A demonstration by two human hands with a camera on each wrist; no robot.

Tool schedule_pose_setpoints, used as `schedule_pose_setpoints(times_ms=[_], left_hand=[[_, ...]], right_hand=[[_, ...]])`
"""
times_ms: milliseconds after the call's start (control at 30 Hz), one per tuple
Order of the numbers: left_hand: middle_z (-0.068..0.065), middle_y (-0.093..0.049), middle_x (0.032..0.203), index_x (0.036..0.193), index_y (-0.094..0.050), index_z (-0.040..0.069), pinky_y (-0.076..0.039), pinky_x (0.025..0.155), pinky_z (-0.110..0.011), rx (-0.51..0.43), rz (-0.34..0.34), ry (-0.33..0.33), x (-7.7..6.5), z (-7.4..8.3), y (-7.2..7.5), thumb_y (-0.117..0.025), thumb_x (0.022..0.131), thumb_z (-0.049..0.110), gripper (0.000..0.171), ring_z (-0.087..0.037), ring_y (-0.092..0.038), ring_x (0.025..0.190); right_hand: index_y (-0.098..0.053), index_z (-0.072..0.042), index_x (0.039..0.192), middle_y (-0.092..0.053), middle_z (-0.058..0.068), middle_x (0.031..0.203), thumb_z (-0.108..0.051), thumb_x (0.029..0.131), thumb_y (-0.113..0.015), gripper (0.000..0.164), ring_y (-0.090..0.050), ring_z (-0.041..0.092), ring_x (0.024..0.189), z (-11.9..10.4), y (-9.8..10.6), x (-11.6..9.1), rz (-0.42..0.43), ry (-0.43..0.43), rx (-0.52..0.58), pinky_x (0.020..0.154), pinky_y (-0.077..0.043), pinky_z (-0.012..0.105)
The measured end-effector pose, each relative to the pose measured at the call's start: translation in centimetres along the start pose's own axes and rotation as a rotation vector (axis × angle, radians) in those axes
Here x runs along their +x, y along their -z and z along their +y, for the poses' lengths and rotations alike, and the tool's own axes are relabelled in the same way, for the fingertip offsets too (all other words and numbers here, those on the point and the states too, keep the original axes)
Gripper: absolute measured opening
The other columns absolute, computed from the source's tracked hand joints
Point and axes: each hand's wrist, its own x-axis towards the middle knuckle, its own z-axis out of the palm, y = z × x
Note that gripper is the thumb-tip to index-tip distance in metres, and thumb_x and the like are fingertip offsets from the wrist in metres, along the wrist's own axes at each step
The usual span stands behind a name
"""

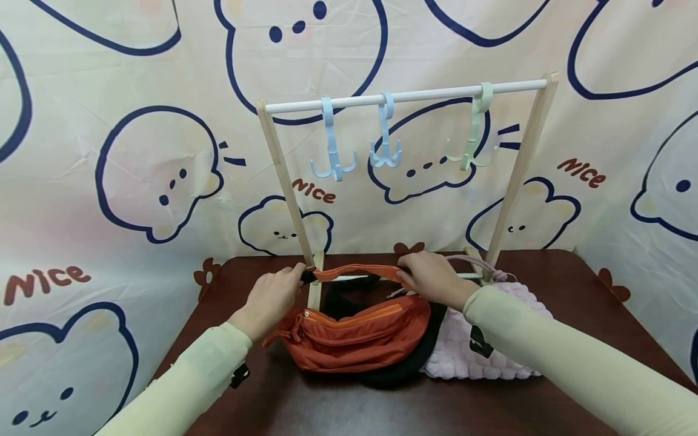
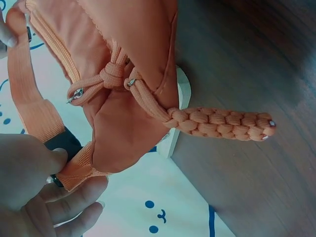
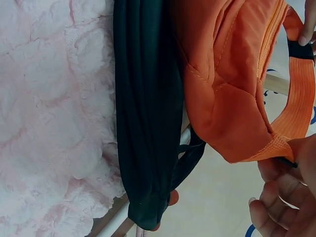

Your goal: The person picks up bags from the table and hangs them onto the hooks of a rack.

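Observation:
An orange waist bag (image 1: 360,342) is held up by its strap (image 1: 357,268) just above the dark table. With thumb and fingers my left hand (image 1: 275,297) pinches the strap's black buckle (image 2: 64,143) at one end of the bag. My right hand (image 1: 436,278) grips the strap at the other end; in the right wrist view its fingers (image 3: 276,197) curl by the bag's corner. A braided orange zip pull (image 2: 224,123) hangs from the bag in the left wrist view. Behind the orange bag lies a black bag (image 3: 148,98), partly hidden.
A fluffy pink drawstring bag (image 1: 458,348) lies at the right. At the back of the table (image 1: 305,406) stands a wooden rack with a white rail (image 1: 431,94). Two blue hooks (image 1: 331,145) and a green hook (image 1: 473,130) hang from it. Printed cloth surrounds the table.

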Motion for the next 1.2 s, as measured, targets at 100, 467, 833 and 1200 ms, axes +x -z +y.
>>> schedule_pose_setpoints(times_ms=[100, 467, 833, 1200], left_hand=[[-0.007, -0.067, 0.078, 0.113, -0.061, 0.007, -0.054, 0.052, -0.035, -0.009, 0.004, 0.001, 0.0, -0.1, 0.1, -0.073, 0.093, 0.014, 0.024, -0.017, -0.063, 0.058], [-0.005, -0.066, 0.078, 0.117, -0.060, 0.007, -0.054, 0.054, -0.031, -0.028, 0.001, 0.000, -0.3, -0.2, 0.5, -0.071, 0.094, 0.015, 0.026, -0.012, -0.057, 0.055], [-0.004, -0.063, 0.073, 0.110, -0.060, 0.007, -0.047, 0.048, -0.026, -0.027, -0.006, 0.014, -0.5, -0.3, 1.2, -0.073, 0.092, 0.011, 0.022, -0.009, -0.049, 0.050], [-0.003, -0.061, 0.071, 0.112, -0.060, 0.007, -0.045, 0.047, -0.027, -0.027, 0.030, -0.020, -0.7, -0.5, 1.8, -0.072, 0.093, 0.012, 0.023, -0.009, -0.048, 0.050]], right_hand=[[-0.064, -0.018, 0.079, -0.057, -0.007, 0.064, -0.025, 0.101, -0.062, 0.024, -0.049, 0.008, 0.054, -0.1, 0.1, 0.0, 0.011, 0.008, -0.002, 0.052, -0.039, 0.026], [-0.062, -0.019, 0.078, -0.053, -0.007, 0.062, -0.027, 0.102, -0.061, 0.025, -0.048, 0.008, 0.052, -0.3, 0.6, -0.4, 0.035, 0.006, -0.007, 0.051, -0.037, 0.026], [-0.069, -0.016, 0.087, -0.059, -0.007, 0.066, -0.028, 0.101, -0.062, 0.020, -0.051, 0.007, 0.056, -0.7, 1.2, -0.5, 0.067, 0.020, -0.011, 0.054, -0.041, 0.026], [-0.070, -0.015, 0.091, -0.061, -0.007, 0.068, -0.029, 0.101, -0.063, 0.019, -0.052, 0.007, 0.058, -0.9, 1.8, -0.8, 0.095, 0.043, -0.024, 0.053, -0.041, 0.026]])
